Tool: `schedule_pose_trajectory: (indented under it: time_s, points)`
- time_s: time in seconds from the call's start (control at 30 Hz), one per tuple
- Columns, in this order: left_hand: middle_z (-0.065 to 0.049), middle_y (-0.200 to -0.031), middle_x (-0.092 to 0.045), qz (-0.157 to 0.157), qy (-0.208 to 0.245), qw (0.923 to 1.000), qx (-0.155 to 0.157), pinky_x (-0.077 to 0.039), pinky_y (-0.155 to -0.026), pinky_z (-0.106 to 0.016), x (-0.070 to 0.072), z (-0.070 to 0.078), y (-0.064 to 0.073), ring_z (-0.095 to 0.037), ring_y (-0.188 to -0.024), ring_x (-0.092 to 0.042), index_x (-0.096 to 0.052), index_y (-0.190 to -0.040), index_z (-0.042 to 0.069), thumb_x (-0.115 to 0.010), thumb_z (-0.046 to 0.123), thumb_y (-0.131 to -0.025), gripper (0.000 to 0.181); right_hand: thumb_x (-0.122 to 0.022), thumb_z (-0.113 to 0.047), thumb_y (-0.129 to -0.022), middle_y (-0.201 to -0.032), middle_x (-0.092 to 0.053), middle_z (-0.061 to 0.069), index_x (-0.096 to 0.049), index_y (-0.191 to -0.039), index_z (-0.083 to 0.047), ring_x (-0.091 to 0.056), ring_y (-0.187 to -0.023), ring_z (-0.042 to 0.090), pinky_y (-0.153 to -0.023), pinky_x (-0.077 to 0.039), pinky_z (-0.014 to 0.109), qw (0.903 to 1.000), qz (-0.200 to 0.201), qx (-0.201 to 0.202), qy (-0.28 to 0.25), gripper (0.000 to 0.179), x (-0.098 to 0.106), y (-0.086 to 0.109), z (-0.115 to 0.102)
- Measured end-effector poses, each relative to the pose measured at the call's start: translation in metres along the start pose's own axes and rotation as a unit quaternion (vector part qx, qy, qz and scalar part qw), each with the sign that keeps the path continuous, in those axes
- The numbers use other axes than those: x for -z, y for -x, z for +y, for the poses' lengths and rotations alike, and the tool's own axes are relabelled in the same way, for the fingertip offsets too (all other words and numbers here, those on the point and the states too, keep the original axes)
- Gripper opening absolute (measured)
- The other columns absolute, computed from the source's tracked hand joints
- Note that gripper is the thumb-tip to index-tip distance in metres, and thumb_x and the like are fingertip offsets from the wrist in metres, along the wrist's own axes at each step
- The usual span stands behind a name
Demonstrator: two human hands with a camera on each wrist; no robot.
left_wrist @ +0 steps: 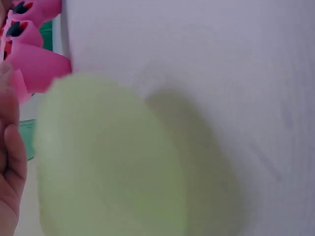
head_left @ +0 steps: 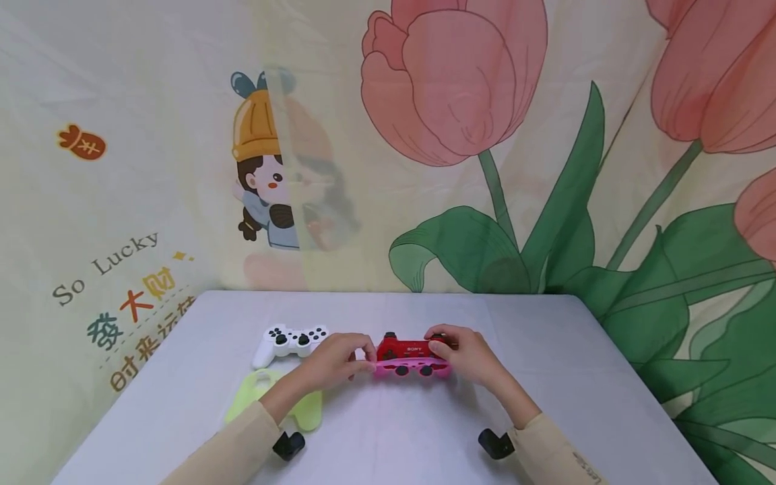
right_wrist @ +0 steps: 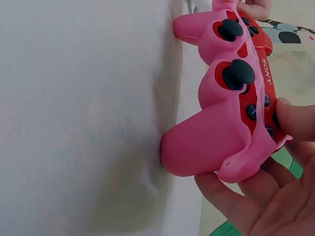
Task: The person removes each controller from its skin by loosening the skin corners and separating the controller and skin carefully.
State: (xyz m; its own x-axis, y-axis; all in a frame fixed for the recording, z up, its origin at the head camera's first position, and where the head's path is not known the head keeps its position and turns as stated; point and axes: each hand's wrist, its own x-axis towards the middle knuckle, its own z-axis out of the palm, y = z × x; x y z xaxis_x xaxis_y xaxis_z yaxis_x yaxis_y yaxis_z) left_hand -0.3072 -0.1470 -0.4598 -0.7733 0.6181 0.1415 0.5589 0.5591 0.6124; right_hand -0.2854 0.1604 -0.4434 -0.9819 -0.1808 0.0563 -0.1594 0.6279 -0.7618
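A red game controller [head_left: 412,348] stands tilted above the white table, partly inside a pink silicone cover [head_left: 413,368]. The cover wraps the handles and the lower face, with both black thumbsticks poking through; the red upper part is bare. At the left end, my left hand [head_left: 337,362] pinches the cover's edge between thumb and fingers. My right hand [right_wrist: 275,196] grips the other end, its thumb on the red face by the buttons and its fingers behind and under the cover. In the left wrist view the left hand [left_wrist: 11,162] is mostly cut off.
A white game controller [head_left: 294,341] lies at the back left of the table [head_left: 388,444]. In front of it, partly beneath my left forearm, is a light green silicone cover [head_left: 310,408]. A printed cloth [head_left: 327,148] hangs behind the table.
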Motion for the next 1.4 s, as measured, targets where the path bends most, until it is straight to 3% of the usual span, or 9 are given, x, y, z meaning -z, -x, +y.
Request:
schedule_pose_trajectory:
  time_s: [0.2, 0.37, 0.57, 0.73, 0.8, 0.9, 1.03, 1.17, 1.4]
  points:
    - [0.013, -0.104, -0.064, 0.037, 0.005, 0.9991, 0.021, -0.054, -0.072, -0.026, -0.004, 0.007, -0.002, -0.006, -0.075, -0.062, -0.067, -0.098, 0.031, -0.087, 0.019, -0.091, 0.024, -0.072, -0.022, -0.102, -0.125, -0.072, 0.004, -0.074, -0.125, -0.025, -0.065, -0.111, 0.025, -0.097, -0.058, 0.049, 0.9999, 0.005, -0.014, 0.009, 0.023, -0.004, 0.000, -0.002]
    - [0.010, -0.119, -0.057, 0.058, -0.001, 0.9982, 0.013, -0.056, -0.080, -0.026, -0.008, 0.013, -0.004, -0.007, -0.088, -0.064, -0.065, -0.102, 0.031, -0.087, 0.017, -0.091, 0.028, -0.072, -0.022, -0.103, -0.126, -0.072, 0.004, -0.074, -0.126, -0.024, -0.065, -0.112, 0.025, -0.098, -0.057, 0.051, 0.9998, 0.011, -0.009, 0.013, 0.023, -0.006, 0.002, -0.002]
    - [0.009, -0.117, -0.060, 0.083, -0.012, 0.9963, 0.018, -0.056, -0.085, -0.033, -0.015, 0.017, -0.006, -0.014, -0.105, -0.064, -0.061, -0.110, 0.027, -0.088, 0.016, -0.089, 0.036, -0.070, -0.023, -0.104, -0.130, -0.070, 0.003, -0.072, -0.132, -0.028, -0.064, -0.114, 0.025, -0.095, -0.058, 0.049, 0.9997, 0.025, 0.003, -0.004, 0.028, -0.010, 0.006, 0.007]
    - [0.006, -0.122, -0.065, 0.071, 0.039, 0.9960, 0.039, -0.055, -0.100, -0.046, -0.020, 0.017, -0.009, -0.022, -0.119, -0.066, -0.054, -0.119, 0.025, -0.087, 0.019, -0.090, 0.045, -0.070, -0.028, -0.104, -0.146, -0.063, 0.003, -0.063, -0.145, -0.037, -0.060, -0.129, 0.030, -0.098, -0.058, 0.051, 0.9993, 0.016, -0.004, -0.033, 0.043, -0.010, 0.012, 0.018]
    - [0.004, -0.126, -0.066, 0.058, 0.050, 0.9959, 0.049, -0.054, -0.103, -0.048, -0.022, 0.016, -0.009, -0.024, -0.122, -0.066, -0.050, -0.122, 0.024, -0.087, 0.022, -0.091, 0.048, -0.072, -0.030, -0.103, -0.150, -0.060, 0.006, -0.056, -0.152, -0.039, -0.062, -0.128, 0.032, -0.095, -0.060, 0.050, 0.9990, 0.001, -0.002, -0.046, 0.052, -0.008, 0.014, 0.022]
    - [-0.002, -0.129, -0.067, 0.050, 0.062, 0.9952, 0.058, -0.054, -0.103, -0.048, -0.024, 0.016, -0.009, -0.025, -0.120, -0.067, -0.045, -0.125, 0.021, -0.085, 0.022, -0.093, 0.051, -0.076, -0.029, -0.099, -0.154, -0.054, 0.012, -0.046, -0.159, -0.038, -0.066, -0.125, 0.036, -0.094, -0.061, 0.049, 0.9983, -0.023, 0.012, -0.053, 0.067, -0.005, 0.019, 0.027]
    - [-0.006, -0.133, -0.064, 0.050, 0.086, 0.9927, 0.068, -0.056, -0.098, -0.043, -0.026, 0.019, -0.010, -0.022, -0.114, -0.068, -0.043, -0.128, 0.019, -0.083, 0.018, -0.094, 0.053, -0.079, -0.015, -0.097, -0.156, -0.051, 0.019, -0.039, -0.163, -0.033, -0.066, -0.126, 0.042, -0.100, -0.058, 0.049, 0.9966, -0.042, 0.044, -0.055, 0.079, -0.001, 0.023, 0.032]
    - [-0.006, -0.131, -0.064, 0.050, 0.103, 0.9909, 0.071, -0.056, -0.094, -0.039, -0.027, 0.021, -0.010, -0.019, -0.111, -0.067, -0.042, -0.129, 0.018, -0.082, 0.017, -0.095, 0.053, -0.078, -0.006, -0.096, -0.152, -0.055, 0.018, -0.040, -0.162, -0.032, -0.067, -0.126, 0.041, -0.099, -0.059, 0.045, 0.9968, -0.027, 0.057, -0.048, 0.080, -0.004, 0.025, 0.033]
    - [-0.011, -0.142, -0.061, 0.053, 0.114, 0.9898, 0.067, -0.056, -0.100, -0.043, -0.026, 0.023, -0.008, -0.023, -0.117, -0.067, -0.040, -0.133, 0.020, -0.077, 0.019, -0.099, 0.050, -0.080, -0.006, -0.094, -0.141, -0.063, 0.009, -0.045, -0.160, -0.033, -0.069, -0.118, 0.028, -0.093, -0.062, 0.042, 0.9989, 0.012, 0.014, -0.043, 0.080, -0.011, 0.031, 0.024]
